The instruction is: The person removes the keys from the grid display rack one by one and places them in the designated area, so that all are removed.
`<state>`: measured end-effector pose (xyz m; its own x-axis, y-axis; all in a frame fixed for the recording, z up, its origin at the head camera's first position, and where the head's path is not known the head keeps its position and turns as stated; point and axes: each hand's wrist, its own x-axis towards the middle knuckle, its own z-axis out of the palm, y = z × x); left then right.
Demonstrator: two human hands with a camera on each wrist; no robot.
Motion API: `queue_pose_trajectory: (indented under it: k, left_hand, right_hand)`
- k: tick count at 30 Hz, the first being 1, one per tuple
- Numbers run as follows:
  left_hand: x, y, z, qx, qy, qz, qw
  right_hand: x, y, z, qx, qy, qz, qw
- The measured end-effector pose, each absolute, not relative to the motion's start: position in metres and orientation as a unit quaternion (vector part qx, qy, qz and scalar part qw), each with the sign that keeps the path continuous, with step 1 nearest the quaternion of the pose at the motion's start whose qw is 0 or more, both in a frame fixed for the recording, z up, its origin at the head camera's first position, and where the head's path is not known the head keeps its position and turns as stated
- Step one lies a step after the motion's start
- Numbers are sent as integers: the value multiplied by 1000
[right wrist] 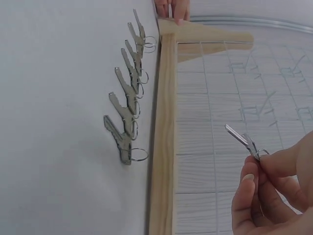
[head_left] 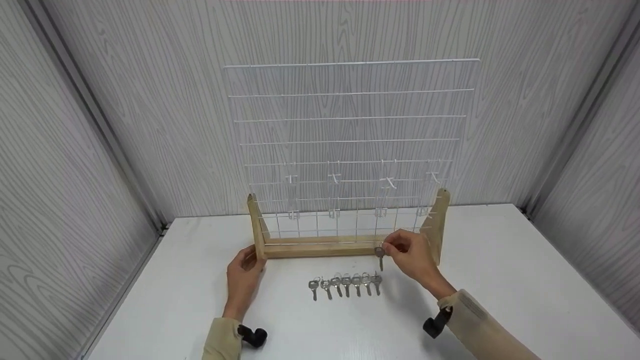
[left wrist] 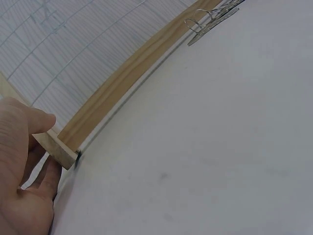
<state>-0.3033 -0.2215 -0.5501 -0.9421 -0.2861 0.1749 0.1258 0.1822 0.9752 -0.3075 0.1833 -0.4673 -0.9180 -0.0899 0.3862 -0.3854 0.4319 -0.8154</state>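
Note:
My right hand (head_left: 412,254) pinches a key (head_left: 380,256) by its ring between thumb and fingertips. That key hangs in front of the rack's base bar in the head view; its blade (right wrist: 236,135) points away from the fingers in the right wrist view. At the rack's left end, my left hand (head_left: 243,277) grips the front of the wooden side support (left wrist: 61,152), thumb on one face and fingers on the other. Several more keys (right wrist: 128,100), each with a ring, lie in a row on the table before the wooden base bar (head_left: 320,250).
A white wire grid (head_left: 350,118) rises from the wooden stand. White hooks (head_left: 389,182) stick out from its lower part in two rows. The right side support (head_left: 438,220) stands beside my right hand. Wood-patterned panels (head_left: 125,75) enclose the white table (head_left: 310,332) at back and sides.

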Motion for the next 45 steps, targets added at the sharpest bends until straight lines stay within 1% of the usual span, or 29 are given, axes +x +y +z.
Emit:
queue_pose_trajectory:
  k: [12,16,23,28,39,45]
  left_hand:
    - [-304,-221,-552,53,-740,-651,160]
    - [-304,-221,-553,51,-744,-646,166]
    - [-304,-220,-551,48,-752,-636,167]
    - [-303,-221,-551,45,-749,-639,170]
    - [-303,-221,-551,56,-745,-644,165]
    - [-304,-221,-551,55,-745,-644,164]
  right_hand:
    - [-309,196,-489,111,-835,531,89]
    - [-309,198,-496,102,-836,533,78]
    - [-310,203,-507,113,-823,552,70]
    - [-311,204,-509,117,-833,538,57]
    - [-312,204,-512,67,-872,484,3]
    - [-313,204,-514,58,-879,473,-9]
